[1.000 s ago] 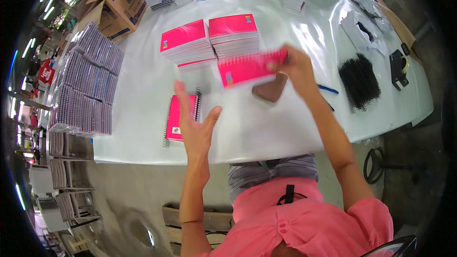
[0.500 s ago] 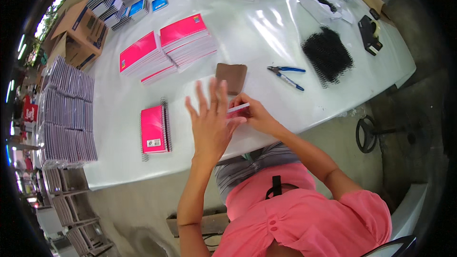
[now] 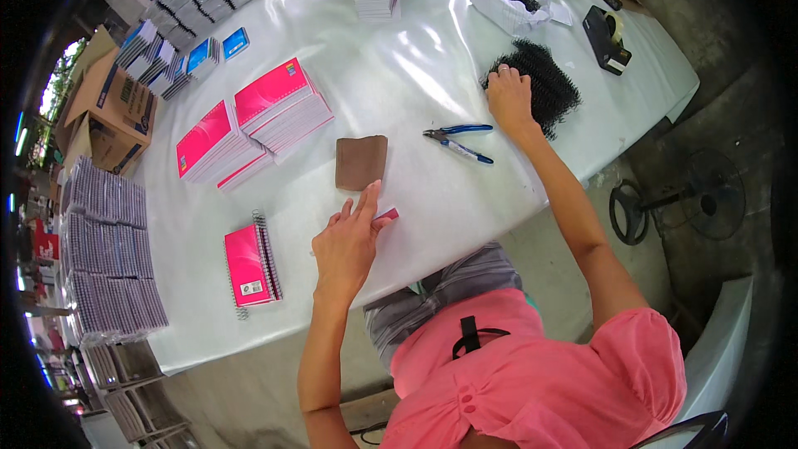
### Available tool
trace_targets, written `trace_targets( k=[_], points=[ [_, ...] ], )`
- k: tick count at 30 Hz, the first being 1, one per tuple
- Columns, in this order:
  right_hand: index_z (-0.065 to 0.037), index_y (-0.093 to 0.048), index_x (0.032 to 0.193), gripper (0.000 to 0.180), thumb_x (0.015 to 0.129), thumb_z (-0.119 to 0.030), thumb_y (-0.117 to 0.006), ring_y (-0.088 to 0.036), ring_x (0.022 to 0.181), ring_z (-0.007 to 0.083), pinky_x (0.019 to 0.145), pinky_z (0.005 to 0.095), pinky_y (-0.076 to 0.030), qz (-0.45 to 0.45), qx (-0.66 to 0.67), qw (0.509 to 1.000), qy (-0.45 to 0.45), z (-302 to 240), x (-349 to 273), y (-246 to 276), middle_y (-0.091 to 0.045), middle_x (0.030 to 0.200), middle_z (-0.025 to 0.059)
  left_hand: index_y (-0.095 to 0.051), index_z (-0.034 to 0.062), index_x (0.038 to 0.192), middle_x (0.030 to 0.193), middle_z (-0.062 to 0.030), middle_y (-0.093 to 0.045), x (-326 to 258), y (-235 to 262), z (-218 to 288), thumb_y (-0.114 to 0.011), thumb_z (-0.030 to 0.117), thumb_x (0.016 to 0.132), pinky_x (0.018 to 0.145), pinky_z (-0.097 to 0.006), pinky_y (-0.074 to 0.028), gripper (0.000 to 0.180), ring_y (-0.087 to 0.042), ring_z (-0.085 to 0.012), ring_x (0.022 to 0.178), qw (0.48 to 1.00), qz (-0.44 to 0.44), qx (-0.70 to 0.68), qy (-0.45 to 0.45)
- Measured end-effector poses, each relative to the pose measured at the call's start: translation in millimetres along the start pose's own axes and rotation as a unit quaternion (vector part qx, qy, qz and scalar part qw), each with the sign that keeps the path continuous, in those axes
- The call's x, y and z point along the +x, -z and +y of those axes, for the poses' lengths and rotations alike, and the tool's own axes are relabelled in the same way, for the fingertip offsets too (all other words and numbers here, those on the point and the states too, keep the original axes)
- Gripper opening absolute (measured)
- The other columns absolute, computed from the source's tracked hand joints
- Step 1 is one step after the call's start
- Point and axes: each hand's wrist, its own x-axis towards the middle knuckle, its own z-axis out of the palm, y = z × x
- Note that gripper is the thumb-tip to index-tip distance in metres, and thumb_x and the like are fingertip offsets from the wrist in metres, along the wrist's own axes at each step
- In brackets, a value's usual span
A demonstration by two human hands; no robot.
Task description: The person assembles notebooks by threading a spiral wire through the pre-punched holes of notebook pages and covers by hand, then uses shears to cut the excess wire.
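My left hand [image 3: 345, 243] rests low over the table, two fingers stretched forward and the others bent. Between its thumb and fingers juts the edge of a small pink-covered notebook [image 3: 387, 215], mostly hidden by the hand. Just beyond the fingertips lies a brown rectangular pad [image 3: 361, 163]. Off to the right, my right hand [image 3: 509, 101] has its fingers bent together at the left edge of a pile of black spiral binding coils [image 3: 544, 81]; its fingertips are partly hidden. Blue-handled cutting pliers [image 3: 459, 142] lie between the two hands.
At left is a pink spiral notebook [image 3: 247, 264]. Farther back stand stacks of pink notebooks [image 3: 278, 104]. Wrapped notebook bundles [image 3: 108, 249] and a cardboard box [image 3: 120, 108] line the left edge. A tape dispenser [image 3: 605, 40] sits far right; a fan [image 3: 715, 204] stands beyond the table.
My right hand has left the small pink notebook and moved right to the black coils. My left hand has lowered from a spread pose onto the notebook. The whole view has shifted slightly.
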Motion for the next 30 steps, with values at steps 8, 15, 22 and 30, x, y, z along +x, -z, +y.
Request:
trace_targets(
  k=[8,15,22,30],
  points=[
    [0.003,-0.053,0.094,0.013,0.090,-0.009,-0.058,-0.063,0.082,0.0334,0.073,0.0427,-0.049,-0.003,0.329,0.943,0.042,26.2,7.9,35.4,-0.057,0.087,0.0216,-0.043,0.0294,0.143,0.116,-0.0062,-0.067,2.5,17.0,-3.2,-0.057,0.037,0.093,0.058,-0.043,-0.049,0.053,-0.066,-0.0319,0.068,0.991,-0.124,0.003,0.050],
    [0.002,-0.062,0.096,0.017,0.080,0.005,-0.068,-0.060,0.078,0.0160,0.071,0.0295,-0.048,-0.145,0.591,0.772,0.186,-37.4,-9.9,102.1,-0.061,0.087,0.0070,-0.043,0.0283,0.143,0.114,-0.0070,-0.068,0.4,10.5,-7.4,-0.057,0.036,0.094,0.056,-0.043,-0.048,0.051,-0.066,-0.0322,0.067,0.996,-0.074,0.013,0.042],
    [0.000,-0.065,0.092,0.016,0.078,0.008,-0.067,-0.059,0.080,0.0224,0.070,0.0340,-0.045,-0.202,0.660,0.694,0.206,-120.5,-60.7,116.4,-0.063,0.087,0.0080,-0.043,0.0274,0.143,0.113,-0.0102,-0.068,0.9,11.6,-7.1,-0.053,0.043,0.095,0.056,-0.043,-0.048,0.051,-0.066,-0.0329,0.067,0.997,-0.069,0.011,0.036],
    [0.000,-0.065,0.094,0.016,0.080,0.008,-0.065,-0.058,0.077,0.0205,0.069,0.0346,-0.045,-0.354,0.676,0.612,0.207,-121.1,-56.3,112.1,-0.061,0.083,0.0093,-0.039,0.0269,0.145,0.114,-0.0154,-0.067,4.5,16.7,-5.3,-0.050,0.042,0.097,0.061,-0.042,-0.052,0.052,-0.069,-0.0344,0.080,0.994,-0.098,0.016,0.051]
  ],
)
